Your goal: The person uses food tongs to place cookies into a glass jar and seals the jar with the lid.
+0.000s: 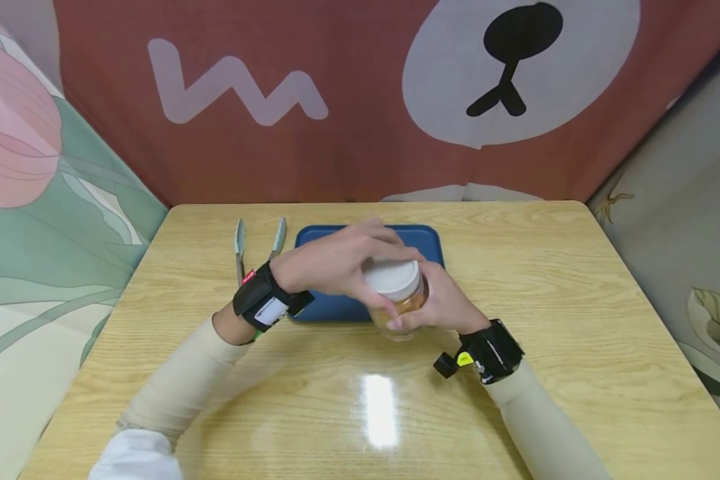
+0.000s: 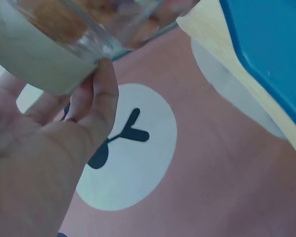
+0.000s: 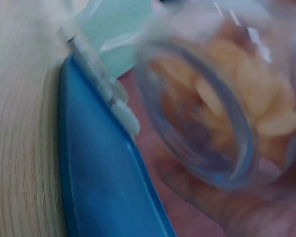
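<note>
A clear jar point(image 1: 413, 303) with tan-orange pieces inside is held up over the near edge of a blue tray point(image 1: 336, 308). My left hand point(image 1: 342, 259) grips its white lid point(image 1: 391, 277), thumb on the near side and fingers round the far side. The right hand point(image 1: 447, 301) holds the jar's body from the right. In the left wrist view the lid point(image 2: 32, 52) sits on the jar, against my left fingers. The right wrist view shows the jar's round base point(image 3: 246, 158), blurred, with the pieces visible through it; I cannot make out exactly what they are.
A pair of tongs point(image 1: 240, 239) with pale tips lies left of the tray, its near part hidden behind the left wrist. The wooden table point(image 1: 576, 280) ends at a brown printed cloth point(image 1: 360, 160). Printed cloths also hang at both sides.
</note>
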`<state>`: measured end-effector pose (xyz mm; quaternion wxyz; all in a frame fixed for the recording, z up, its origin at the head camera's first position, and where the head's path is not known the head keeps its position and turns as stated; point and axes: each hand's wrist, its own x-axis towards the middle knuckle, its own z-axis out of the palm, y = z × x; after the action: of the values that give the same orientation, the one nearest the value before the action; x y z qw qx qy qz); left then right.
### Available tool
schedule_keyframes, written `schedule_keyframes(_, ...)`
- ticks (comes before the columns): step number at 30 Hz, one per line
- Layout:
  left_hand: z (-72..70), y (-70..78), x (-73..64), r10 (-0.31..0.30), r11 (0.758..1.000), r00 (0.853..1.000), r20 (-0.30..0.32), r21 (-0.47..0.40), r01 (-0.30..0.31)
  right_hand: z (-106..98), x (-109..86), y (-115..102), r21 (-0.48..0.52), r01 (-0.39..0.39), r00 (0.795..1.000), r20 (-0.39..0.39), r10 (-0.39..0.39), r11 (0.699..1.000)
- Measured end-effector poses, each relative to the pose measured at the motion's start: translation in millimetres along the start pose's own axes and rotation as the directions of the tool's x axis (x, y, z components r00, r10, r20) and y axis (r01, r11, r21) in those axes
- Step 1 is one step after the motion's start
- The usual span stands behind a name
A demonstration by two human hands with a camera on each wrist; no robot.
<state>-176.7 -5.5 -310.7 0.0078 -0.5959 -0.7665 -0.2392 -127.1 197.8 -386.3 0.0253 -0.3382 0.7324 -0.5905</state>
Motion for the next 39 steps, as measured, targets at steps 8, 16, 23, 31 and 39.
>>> schedule_keyframes(8,3.4,11.2,1.2,0.123,0.975,0.991,0.043,-0.191,-0.113,-5.3,-9.6,23.8,0.240,0.039,0.964,0.247,-0.100,0.970)
schedule_keyframes(16,-4.8,26.1,-6.6,0.070,0.956,0.997,0.028,-0.288,-0.059,-4.8,-6.7,23.7,0.213,0.021,0.959,0.272,-0.080,0.977)
schedule_keyframes(23,9.7,9.9,-10.7,-0.026,0.994,1.000,0.012,-0.102,0.027,-5.4,-2.4,8.6,0.104,-0.037,0.993,0.115,0.025,0.994)
schedule_keyframes(31,23.0,3.4,-9.6,-0.122,0.974,0.989,-0.077,0.180,0.135,-4.9,-0.7,7.1,-0.185,-0.045,0.996,-0.088,0.029,0.982)
schedule_keyframes(39,27.3,0.4,-5.2,-0.174,0.979,0.979,-0.102,0.093,0.183,-3.0,2.7,-18.0,-0.257,-0.017,0.990,-0.142,-0.020,0.966)
